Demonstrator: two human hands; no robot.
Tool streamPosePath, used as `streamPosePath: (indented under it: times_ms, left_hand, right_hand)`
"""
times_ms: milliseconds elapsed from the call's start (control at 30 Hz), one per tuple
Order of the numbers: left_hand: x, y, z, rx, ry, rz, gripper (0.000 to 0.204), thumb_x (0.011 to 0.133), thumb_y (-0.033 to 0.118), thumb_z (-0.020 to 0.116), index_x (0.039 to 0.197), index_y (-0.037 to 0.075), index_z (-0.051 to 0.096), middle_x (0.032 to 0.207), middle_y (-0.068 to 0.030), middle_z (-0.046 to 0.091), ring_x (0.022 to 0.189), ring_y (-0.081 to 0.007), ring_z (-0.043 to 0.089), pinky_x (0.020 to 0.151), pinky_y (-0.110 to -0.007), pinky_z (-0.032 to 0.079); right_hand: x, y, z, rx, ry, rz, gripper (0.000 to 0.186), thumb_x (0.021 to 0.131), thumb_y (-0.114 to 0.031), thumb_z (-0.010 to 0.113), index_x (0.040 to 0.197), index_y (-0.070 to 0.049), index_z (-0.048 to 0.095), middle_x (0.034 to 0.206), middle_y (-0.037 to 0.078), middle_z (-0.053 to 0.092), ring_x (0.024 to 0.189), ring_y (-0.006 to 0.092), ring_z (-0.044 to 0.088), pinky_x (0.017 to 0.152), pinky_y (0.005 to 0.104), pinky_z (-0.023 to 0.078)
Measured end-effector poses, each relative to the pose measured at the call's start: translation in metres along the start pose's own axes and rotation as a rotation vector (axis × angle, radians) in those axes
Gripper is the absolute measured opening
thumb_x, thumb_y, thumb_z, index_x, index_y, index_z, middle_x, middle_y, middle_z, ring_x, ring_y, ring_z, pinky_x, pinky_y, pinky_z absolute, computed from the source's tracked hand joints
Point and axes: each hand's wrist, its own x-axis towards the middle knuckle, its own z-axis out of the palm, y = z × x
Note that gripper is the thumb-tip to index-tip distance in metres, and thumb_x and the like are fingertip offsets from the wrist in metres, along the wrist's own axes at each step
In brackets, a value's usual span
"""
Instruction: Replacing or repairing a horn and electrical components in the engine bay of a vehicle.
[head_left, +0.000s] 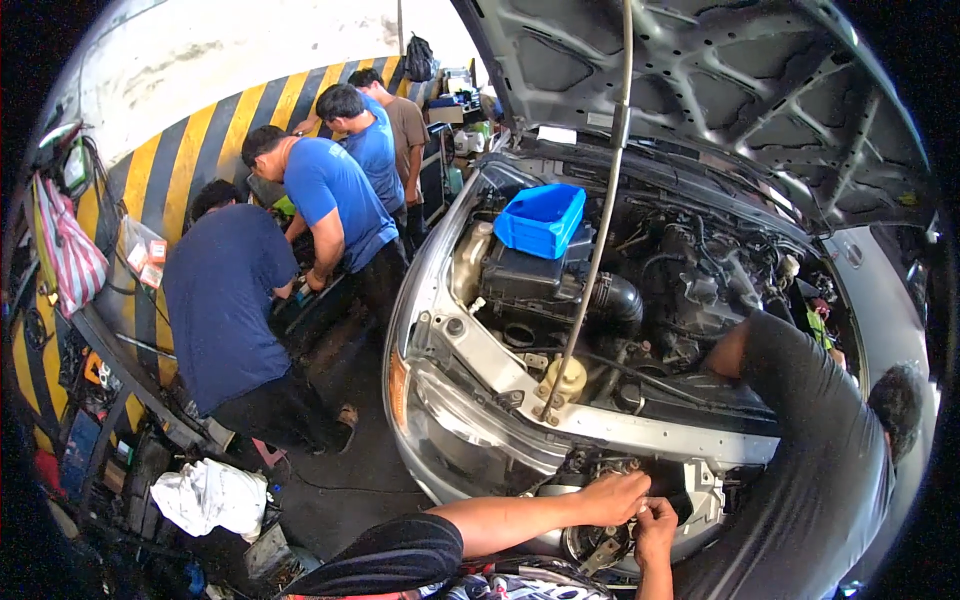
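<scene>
My left hand reaches in from the lower left over the front of a silver car. Its fingers are closed in a pinch and meet those of my right hand, which comes up from the lower edge, also closed. Whatever lies between the fingertips is too small and covered to name. Just below them is a round metal part with a bracket by it, partly hidden by my arm. A pale metal panel with cutouts stands right of my hands. The headlight is to their left.
A thin prop rod crosses the engine bay up to the raised hood. One blue bin rests on the black air box. At right a person in dark clothes leans in close. Several people work along the striped wall.
</scene>
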Motion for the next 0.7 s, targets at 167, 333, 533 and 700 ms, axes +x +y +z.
streamPosePath:
  times_ms: [167,333,533,700]
  left_hand:
    - [0.004,0.002,0.005,-0.009,-0.035,-0.063,0.021,0.095,0.016,0.057,0.101,-0.001,0.046,0.094,-0.0226,0.058,0.088,-0.0475,0.061,0.075,-0.056,0.048]
    - [0.002,0.003,0.001,-0.081,-0.088,-0.067,0.021,0.094,0.016,0.057,0.102,0.0,0.047,0.096,-0.0229,0.058,0.093,-0.0465,0.06,0.077,-0.056,0.048]
    - [0.006,-0.005,-0.003,-0.099,-0.084,0.016,0.022,0.09,0.012,0.059,0.102,0.0,0.046,0.102,-0.0228,0.055,0.095,-0.0465,0.06,0.077,-0.055,0.048]
    - [0.005,0.0,0.003,-0.071,-0.036,-0.05,0.022,0.086,0.012,0.057,0.103,0.001,0.048,0.101,-0.0219,0.057,0.094,-0.0474,0.06,0.078,-0.056,0.049]
  right_hand:
    - [0.0,0.002,0.007,-0.016,0.065,-0.079,0.014,0.092,-0.007,0.073,0.096,0.001,0.063,0.087,0.004,0.065,0.078,0.0111,0.057,0.071,0.0282,0.047]
    - [-0.003,0.002,0.009,-0.083,0.127,-0.16,0.01,0.092,-0.005,0.07,0.096,0.002,0.063,0.088,0.004,0.065,0.079,0.0121,0.057,0.072,0.0289,0.047]
    - [0.004,0.005,0.01,-0.018,0.081,-0.174,0.014,0.092,-0.001,0.064,0.105,0.005,0.067,0.087,0.005,0.066,0.072,0.0099,0.056,0.063,0.0263,0.044]
    - [0.004,0.012,-0.001,0.093,0.042,-0.002,0.016,0.088,-0.002,0.064,0.1,0.006,0.07,0.083,0.005,0.067,0.074,0.0132,0.061,0.065,0.0269,0.048]
